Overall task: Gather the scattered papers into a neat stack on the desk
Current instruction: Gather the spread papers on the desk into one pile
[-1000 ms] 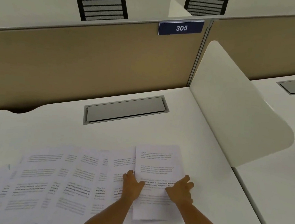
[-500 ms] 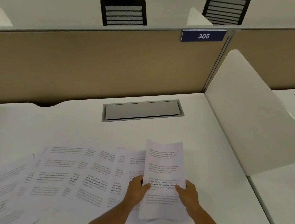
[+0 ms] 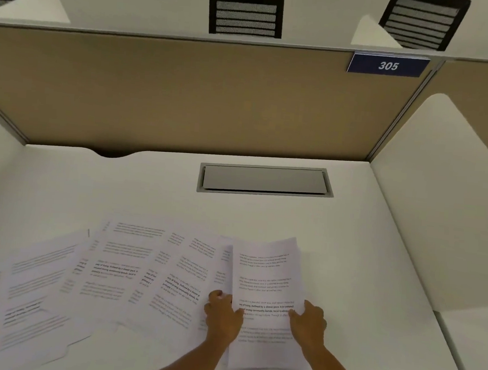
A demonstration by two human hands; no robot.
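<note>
Several printed white sheets (image 3: pixel 130 275) lie fanned and overlapping across the near left of the white desk (image 3: pixel 362 267). At the right end of the fan, one sheet or a thin bundle (image 3: pixel 268 274) is lifted slightly and bowed between my hands. My left hand (image 3: pixel 222 314) grips its left edge, thumb on top. My right hand (image 3: pixel 309 321) grips its right edge. The bottom of the held paper rests near the desk's front edge. How many sheets are in the held bundle is unclear.
A grey cable hatch (image 3: pixel 265 180) is set into the desk behind the papers. A tan partition (image 3: pixel 186 92) with a blue 305 sign (image 3: pixel 388 65) closes the back. A white curved divider (image 3: pixel 446 200) stands on the right. Black chair backs (image 3: pixel 245 12) show beyond.
My hands went from lying flat on the rightmost sheet to gripping its two side edges and lifting it so it bows. My view swung left, shifting the desk rightward in frame.
</note>
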